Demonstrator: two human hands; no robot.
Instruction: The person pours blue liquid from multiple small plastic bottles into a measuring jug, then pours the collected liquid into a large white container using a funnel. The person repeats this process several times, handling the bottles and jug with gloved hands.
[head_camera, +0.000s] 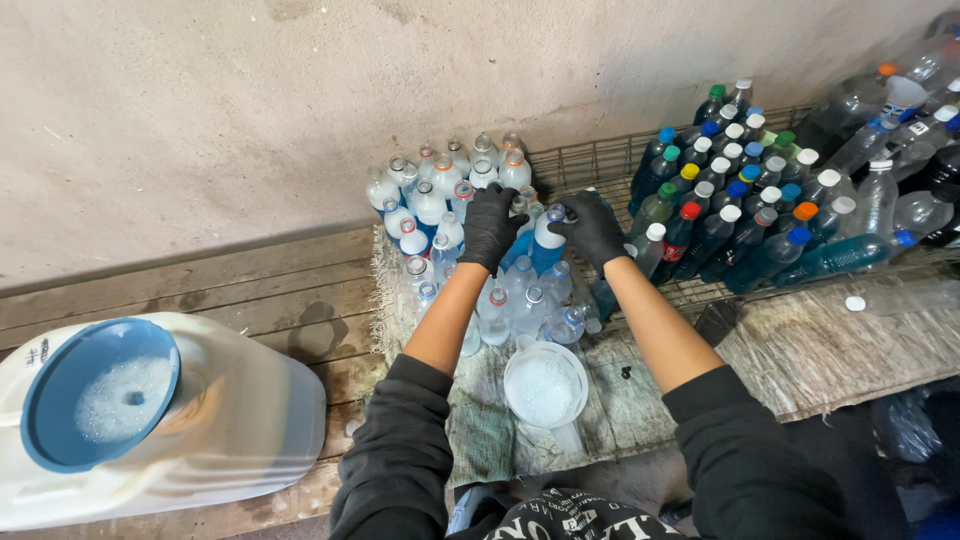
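Observation:
Both my hands wear black gloves and reach into a cluster of clear plastic bottles (440, 215) standing uncapped on a cloth. My left hand (489, 226) rests on the tops of bottles in the middle of the cluster. My right hand (594, 229) grips the neck of a bottle with blue liquid (547, 248), which stands among the others. A white funnel (545, 386) with foamy liquid stands just in front of the bottles, between my forearms.
A large white jerrycan (240, 420) with a blue funnel of foam (98, 392) lies at lower left on wooden planks. Several capped dark bottles (735, 215) stand on a wire rack at right, with empty clear bottles (890, 120) piled behind. A concrete wall rises behind.

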